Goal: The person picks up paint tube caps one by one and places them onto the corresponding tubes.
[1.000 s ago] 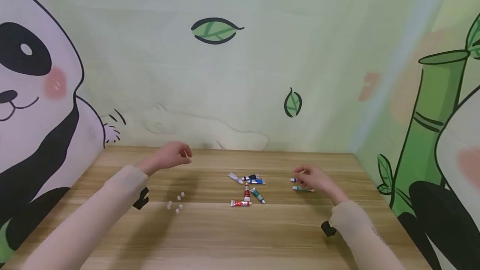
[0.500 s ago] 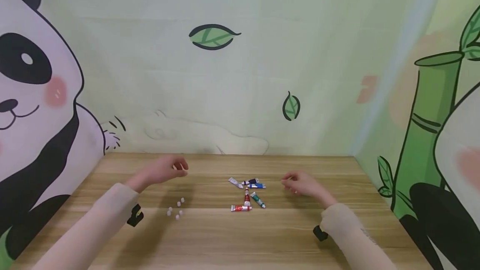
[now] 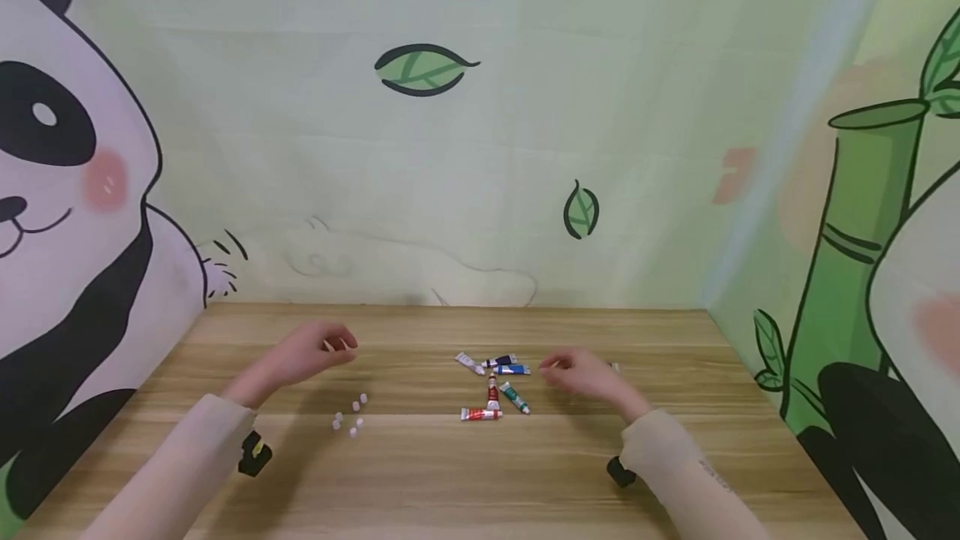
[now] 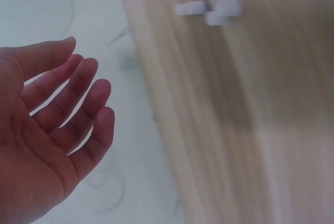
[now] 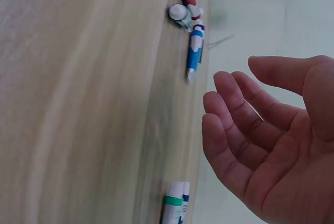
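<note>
Nothing lies in my left hand (image 3: 300, 354), which hovers at the left with loosely bent fingers. Below it on the table are several small white pieces (image 4: 216, 12), their kind unclear. My right hand (image 3: 588, 377) hangs above the table, palm bare in the right wrist view. Left of it several small paint tubes lie loosely grouped: a pale one (image 3: 468, 363), a dark blue one (image 3: 499, 361), a blue one (image 3: 512, 370), a dark red one (image 3: 492, 392), a green one (image 3: 514, 397) and a bright red one (image 3: 481, 414). Two more tubes (image 5: 173, 203) lie apart, mostly hidden by the right hand in the head view.
The wooden table (image 3: 420, 473) ends at a pale green backdrop (image 3: 480, 148) printed with leaves, a panda and bamboo. Black wrist cameras are strapped under both sleeves (image 3: 667, 457).
My right hand has moved left from the two separate tubes towards the grouped ones. The left hand has drawn back slightly to the left. The tubes and white pieces stay in place.
</note>
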The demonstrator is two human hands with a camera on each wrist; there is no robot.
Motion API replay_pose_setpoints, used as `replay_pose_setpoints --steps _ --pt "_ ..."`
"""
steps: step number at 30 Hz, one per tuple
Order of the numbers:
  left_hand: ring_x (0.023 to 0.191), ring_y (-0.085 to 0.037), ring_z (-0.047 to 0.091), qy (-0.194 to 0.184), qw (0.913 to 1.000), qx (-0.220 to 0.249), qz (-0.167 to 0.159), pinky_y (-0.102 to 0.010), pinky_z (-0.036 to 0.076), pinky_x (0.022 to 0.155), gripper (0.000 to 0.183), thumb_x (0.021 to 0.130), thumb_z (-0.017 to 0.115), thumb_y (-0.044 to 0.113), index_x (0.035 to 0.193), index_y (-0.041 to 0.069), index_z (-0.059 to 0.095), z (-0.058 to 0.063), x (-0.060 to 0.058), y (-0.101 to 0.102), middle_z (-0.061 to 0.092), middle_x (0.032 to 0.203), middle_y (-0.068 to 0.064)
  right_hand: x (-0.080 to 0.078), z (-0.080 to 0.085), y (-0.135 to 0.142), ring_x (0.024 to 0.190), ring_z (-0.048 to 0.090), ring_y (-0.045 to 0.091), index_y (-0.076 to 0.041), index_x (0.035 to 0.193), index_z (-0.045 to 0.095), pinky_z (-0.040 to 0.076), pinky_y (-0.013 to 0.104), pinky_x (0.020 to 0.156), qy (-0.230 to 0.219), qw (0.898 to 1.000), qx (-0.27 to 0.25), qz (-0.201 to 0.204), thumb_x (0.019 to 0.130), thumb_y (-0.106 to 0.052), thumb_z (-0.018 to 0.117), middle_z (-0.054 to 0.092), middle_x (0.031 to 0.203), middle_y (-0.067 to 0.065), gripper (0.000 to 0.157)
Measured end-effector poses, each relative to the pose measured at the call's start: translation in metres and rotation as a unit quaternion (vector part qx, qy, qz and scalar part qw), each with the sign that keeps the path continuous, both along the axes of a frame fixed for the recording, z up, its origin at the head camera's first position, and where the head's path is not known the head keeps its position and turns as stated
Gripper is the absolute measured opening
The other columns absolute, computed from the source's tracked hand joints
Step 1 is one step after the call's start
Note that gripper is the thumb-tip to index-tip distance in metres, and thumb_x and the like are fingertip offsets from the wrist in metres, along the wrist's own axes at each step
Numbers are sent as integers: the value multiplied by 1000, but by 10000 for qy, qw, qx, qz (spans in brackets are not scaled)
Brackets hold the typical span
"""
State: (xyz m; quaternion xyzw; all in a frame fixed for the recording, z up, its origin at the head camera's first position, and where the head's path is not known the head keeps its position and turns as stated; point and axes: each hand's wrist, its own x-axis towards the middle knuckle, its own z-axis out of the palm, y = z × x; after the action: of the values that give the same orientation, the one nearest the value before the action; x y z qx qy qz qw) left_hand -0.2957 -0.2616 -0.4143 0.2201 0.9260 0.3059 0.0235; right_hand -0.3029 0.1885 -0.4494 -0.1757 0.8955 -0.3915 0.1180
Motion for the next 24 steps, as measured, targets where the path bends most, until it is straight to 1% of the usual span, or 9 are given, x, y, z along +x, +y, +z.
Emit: replay_pose_setpoints --steps 6,8,13,16,22,24 --pt "83 -18 63 -350 9993 94 33 -34 52 70 18 97 67 15 106 0 68 -15 10 -11 68 91 -3 -1 -8 -3 75 59 24 2 115 67 54 42 66 31 10000 -23 80 102 -17 60 63 88 7 24" --pt "83 -19 62 -381 9993 44 14 -35 51 70 19 97 67 16 107 0 67 -18 12 -13 67 92 -3 -3 -10 -3 76 60 23 2 116 67 54 41 65 12 10000 6 90 102 -17 60 64 89 7 25" --pt "85 -17 61 -346 9993 -126 79 -35 51 71 19 97 67 17 107 0 67 -21 14 -14 67 93 -3 -7 -12 -8 76 60 22 1 117 67 54 36 64 -85 9999 73 26 101 -18 61 65 91 8 25" --pt "85 -17 61 -311 9995 -83 73 -35 51 72 18 96 67 15 106 0 67 -21 15 -14 67 93 -3 -8 -12 -12 76 60 22 0 117 68 53 35 64 -162 9998 119 -56 101 -18 61 65 92 9 25" --pt "83 -15 63 -43 9999 -46 -115 -35 51 73 13 93 71 11 101 0 68 -30 18 -16 69 89 -1 -8 -16 -19 75 60 20 0 115 68 52 33 64 -180 9997 165 -74 100 -16 62 66 92 7 23" --pt "83 -15 63 -83 9999 -47 -131 -34 51 72 12 94 71 12 101 2 69 -34 19 -16 69 88 0 -9 -20 -20 75 60 19 -1 113 69 52 32 64 -157 9997 206 -46 100 -17 62 66 91 5 22"
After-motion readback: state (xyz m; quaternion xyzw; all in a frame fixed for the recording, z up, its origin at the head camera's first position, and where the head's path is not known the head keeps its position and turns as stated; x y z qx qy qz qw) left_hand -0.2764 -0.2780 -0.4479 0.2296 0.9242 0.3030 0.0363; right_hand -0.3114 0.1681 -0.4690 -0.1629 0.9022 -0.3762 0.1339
